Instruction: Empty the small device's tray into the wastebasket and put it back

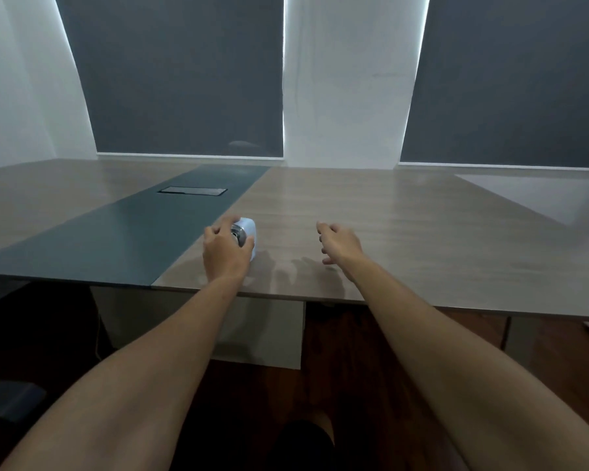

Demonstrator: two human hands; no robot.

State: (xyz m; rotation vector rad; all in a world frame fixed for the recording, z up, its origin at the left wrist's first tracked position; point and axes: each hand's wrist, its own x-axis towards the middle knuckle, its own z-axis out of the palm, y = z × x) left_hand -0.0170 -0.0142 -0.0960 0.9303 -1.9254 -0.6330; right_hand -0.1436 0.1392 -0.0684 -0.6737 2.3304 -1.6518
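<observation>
**A:** While the left hand (225,252) wraps its fingers and thumb around the small white rounded plastic device with a metal dial on its face (247,235), near the front edge of the long wood-grain conference table (405,232), the right hand (340,242) hovers at the device's three o'clock, fingers loosely spread, gripping nothing, the two hands well apart.

**B:** Where is the tray?

**A:** Cannot tell. The left hand covers most of the body, and no drawer or seam shows. No wastebasket is in view either.

**B:** So the step in hand is the pull-out?

**A:** Likely so. The sound way, judging from this: the left hand pins the body flat to the table, and the right comes in from three o'clock to find the tray's lip and draw it straight out, level, so that nothing spills on the wood.

**B:** Any hazards?

**A:** The glossy table may let the light device skid. A dark inlay strip (116,232) with a black flush cable hatch (193,191) lies at ten o'clock, clear of the work.
</observation>
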